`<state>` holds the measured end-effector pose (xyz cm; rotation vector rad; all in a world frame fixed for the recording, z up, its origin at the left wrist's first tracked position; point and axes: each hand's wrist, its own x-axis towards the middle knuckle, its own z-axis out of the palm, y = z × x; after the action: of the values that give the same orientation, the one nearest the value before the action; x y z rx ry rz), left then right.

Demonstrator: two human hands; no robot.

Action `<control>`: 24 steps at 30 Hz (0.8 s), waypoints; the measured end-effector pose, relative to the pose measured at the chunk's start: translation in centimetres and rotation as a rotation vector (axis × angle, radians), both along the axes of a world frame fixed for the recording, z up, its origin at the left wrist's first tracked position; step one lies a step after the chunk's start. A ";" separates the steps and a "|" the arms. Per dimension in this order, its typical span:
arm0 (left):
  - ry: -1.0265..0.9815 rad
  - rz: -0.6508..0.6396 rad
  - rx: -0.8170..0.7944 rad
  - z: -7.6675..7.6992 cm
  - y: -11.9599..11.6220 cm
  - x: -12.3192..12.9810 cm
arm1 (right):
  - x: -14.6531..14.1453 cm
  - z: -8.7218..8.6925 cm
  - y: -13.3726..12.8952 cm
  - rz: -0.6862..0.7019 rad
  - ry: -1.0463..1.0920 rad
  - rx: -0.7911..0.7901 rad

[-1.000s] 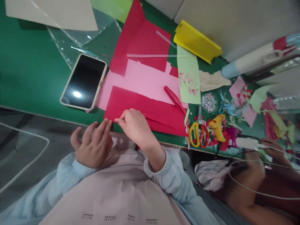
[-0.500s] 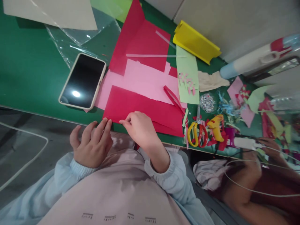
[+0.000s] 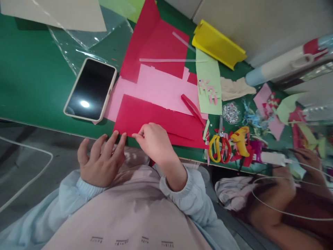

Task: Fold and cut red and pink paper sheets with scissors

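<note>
A folded sheet of red paper (image 3: 148, 113) lies along the front edge of the green table. My left hand (image 3: 102, 159) has its fingers spread, with two fingertips on the paper's lower left corner. Just right of it, my right hand (image 3: 156, 142) is closed, thumb and forefinger pinched on the paper's near edge. Beneath and behind this sheet lies pink paper (image 3: 161, 85). A narrow folded red strip (image 3: 192, 109) rests across the pink paper and the red sheet. Farther back stands a larger folded red sheet (image 3: 163, 45), with a thin pale strip (image 3: 169, 60) across it.
A phone (image 3: 91, 90) lies at the left beside a clear plastic sleeve (image 3: 104, 45). To the right are scissors (image 3: 220, 147), a yellow glue gun (image 3: 241, 140), a green card (image 3: 209, 83) and paper scraps. Another person's hands (image 3: 304, 159) are at the far right.
The view has shifted slightly. The red sheet's right end has moved a little to the right and up. My left fingertips are slightly farther apart, while my right hand keeps its pinch.
</note>
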<state>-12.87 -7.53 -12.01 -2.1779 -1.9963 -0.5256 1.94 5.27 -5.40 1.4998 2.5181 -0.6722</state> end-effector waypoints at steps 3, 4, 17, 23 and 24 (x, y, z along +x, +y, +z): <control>0.065 -0.024 0.005 0.3 0.1 0.0 | 0.0 0.0 0.1 -0.005 0.004 -0.002; 0.078 -0.029 0.006 0.4 0.1 0.1 | 0.0 0.0 0.1 -0.011 0.006 -0.007; -0.076 -0.110 -0.041 1.0 0.7 0.4 | 3.3 0.8 -0.6 -0.124 0.042 -0.027; -0.038 -0.165 -0.003 0.9 1.2 1.1 | 3.9 0.3 -0.8 -0.179 0.081 -0.006; -0.027 -0.164 -0.007 0.9 1.2 1.2 | 3.9 0.2 -0.8 -0.173 0.081 0.000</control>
<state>-11.67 -6.29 -11.15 -2.3647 -1.8444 -0.5725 5.83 4.43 -5.17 1.7397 2.4642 -0.7722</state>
